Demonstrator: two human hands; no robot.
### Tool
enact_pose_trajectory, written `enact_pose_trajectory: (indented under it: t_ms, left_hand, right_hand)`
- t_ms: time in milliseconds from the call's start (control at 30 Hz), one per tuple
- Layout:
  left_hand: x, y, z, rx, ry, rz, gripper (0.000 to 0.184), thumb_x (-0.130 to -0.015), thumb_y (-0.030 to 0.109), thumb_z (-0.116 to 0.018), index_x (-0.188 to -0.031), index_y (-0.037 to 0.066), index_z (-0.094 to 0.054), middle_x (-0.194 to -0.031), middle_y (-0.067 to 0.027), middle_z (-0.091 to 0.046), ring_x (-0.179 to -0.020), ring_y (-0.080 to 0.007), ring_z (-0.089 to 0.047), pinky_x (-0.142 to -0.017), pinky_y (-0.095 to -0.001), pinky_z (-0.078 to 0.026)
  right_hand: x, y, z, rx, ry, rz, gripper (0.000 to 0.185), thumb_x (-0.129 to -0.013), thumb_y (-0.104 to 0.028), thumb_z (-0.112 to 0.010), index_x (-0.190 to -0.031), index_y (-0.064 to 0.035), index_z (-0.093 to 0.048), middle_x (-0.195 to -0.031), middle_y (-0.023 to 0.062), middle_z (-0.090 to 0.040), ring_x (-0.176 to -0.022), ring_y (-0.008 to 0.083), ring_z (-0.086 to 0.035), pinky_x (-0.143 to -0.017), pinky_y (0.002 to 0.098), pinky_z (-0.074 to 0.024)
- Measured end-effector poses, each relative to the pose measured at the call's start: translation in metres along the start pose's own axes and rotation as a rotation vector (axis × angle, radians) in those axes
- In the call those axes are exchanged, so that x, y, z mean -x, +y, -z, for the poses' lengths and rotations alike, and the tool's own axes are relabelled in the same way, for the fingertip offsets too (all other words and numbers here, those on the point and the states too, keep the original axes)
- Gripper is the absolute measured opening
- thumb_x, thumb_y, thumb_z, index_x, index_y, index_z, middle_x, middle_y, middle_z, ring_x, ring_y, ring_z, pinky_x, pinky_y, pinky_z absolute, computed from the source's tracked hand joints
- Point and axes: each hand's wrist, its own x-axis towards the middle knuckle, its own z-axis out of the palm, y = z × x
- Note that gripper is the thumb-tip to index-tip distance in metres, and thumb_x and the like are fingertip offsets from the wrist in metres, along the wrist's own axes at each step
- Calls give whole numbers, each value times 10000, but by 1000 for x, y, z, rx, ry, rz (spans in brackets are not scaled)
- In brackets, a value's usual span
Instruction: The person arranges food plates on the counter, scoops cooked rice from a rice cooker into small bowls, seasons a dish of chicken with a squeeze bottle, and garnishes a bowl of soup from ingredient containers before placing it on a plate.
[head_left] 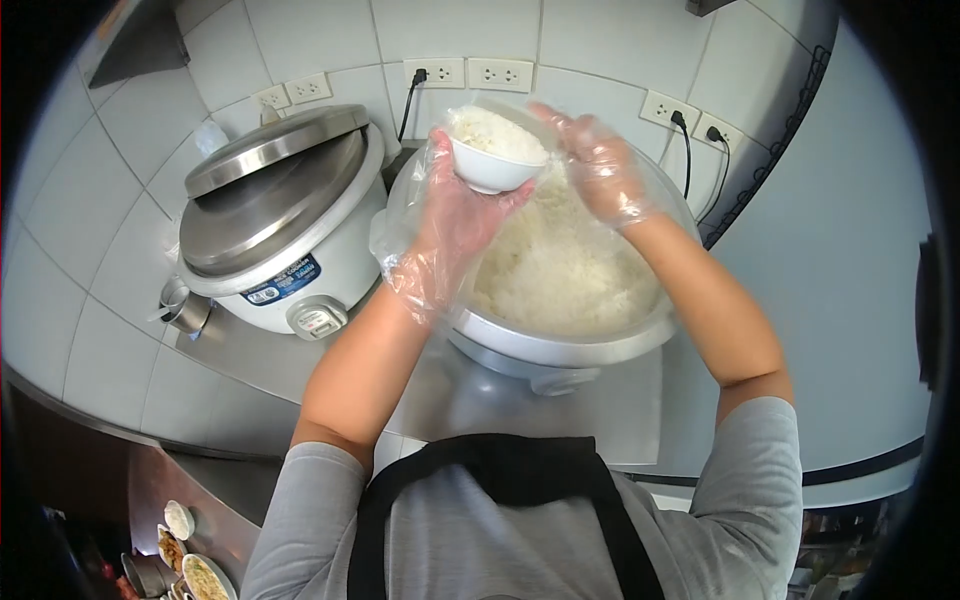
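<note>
Left hand (pixel 462 205): held one smooth bowl (pixel 492 167).
Right hand (pixel 603 172): I couldn't tell its grip.
Gloves (pixel 412 278): two, crinkled.
Cookers (pixel 575 346): two.

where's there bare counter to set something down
The counter between the open cooker and the apron looks bare. The gap to the lidded cooker is tight; over the rice, left hand, bowl and right hand crowd.

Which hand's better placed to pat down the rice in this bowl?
Probably the right hand: it's raised beside the bowl, close to the heaped rice, while the left hand is occupied supporting the bowl from below.
</note>
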Motion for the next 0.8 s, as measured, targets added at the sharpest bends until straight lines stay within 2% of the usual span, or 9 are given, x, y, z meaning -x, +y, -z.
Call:
enact_pose_trajectory:
  t_ms: [100,200,300,400,500,600,667,800]
  left_hand:
    - [0,7,7,-37,-2,5,686,-903,644,-316,-1354,127,-345,-1368,-133,-399,-1236,-322,-415,-975,-522,-369]
    - [-1,15,23,-94,-67,45,680,-901,643,-336,-1350,133,-359,-1356,-125,-422,-1228,-318,-429,-961,-523,-377]
    - [3,28,31,-191,-93,43,696,-884,655,-363,-1344,133,-376,-1345,-116,-445,-1218,-316,-447,-940,-521,-394]
    - [13,38,36,-232,-42,46,734,-855,682,-393,-1341,132,-384,-1341,-111,-456,-1212,-316,-458,-923,-509,-411]
    - [16,44,50,-170,-57,37,770,-838,709,-389,-1341,127,-383,-1342,-112,-455,-1214,-314,-456,-923,-498,-418]
    - [18,44,49,-32,-36,-47,801,-829,732,-356,-1343,118,-377,-1343,-116,-450,-1218,-313,-448,-934,-493,-418]
    - [16,44,42,28,-10,-114,822,-821,746,-323,-1349,118,-369,-1354,-122,-434,-1232,-319,-432,-940,-491,-420]
    - [18,42,46,9,6,-163,843,-815,759,-271,-1362,123,-353,-1376,-135,-403,-1253,-335,-408,-957,-497,-416]
  right_hand:
    - [-11,-22,41,-12,19,-56,496,-840,-48,-453,-1270,-278,-546,-846,120,-551,-809,301,-559,-778,407,-480]
    - [-10,-26,38,123,-136,219,432,-889,-121,-427,-1279,-268,-539,-908,108,-587,-854,302,-561,-818,410,-464]
    - [-27,1,12,80,-108,196,404,-904,-171,-422,-1274,-279,-544,-1015,74,-624,-937,296,-576,-862,452,-420]
    - [-54,14,-2,487,-167,-22,372,-888,-175,-454,-1230,-258,-576,-1112,30,-634,-1007,271,-587,-925,473,-351]
    - [-71,35,-53,905,-629,-20,358,-867,-153,-464,-1198,-220,-580,-1114,38,-641,-1027,233,-593,-961,471,-309]
    - [-66,8,-82,887,-829,188,283,-852,-150,-481,-1094,-136,-628,-1111,72,-638,-1017,231,-593,-974,426,-323]
    - [-57,-9,-97,627,-701,359,235,-837,-155,-492,-969,-84,-673,-1014,100,-658,-998,240,-600,-963,428,-349]
    - [-23,-54,-89,647,-623,535,253,-860,-193,-482,-1013,-106,-664,-854,103,-640,-950,230,-605,-990,455,-326]
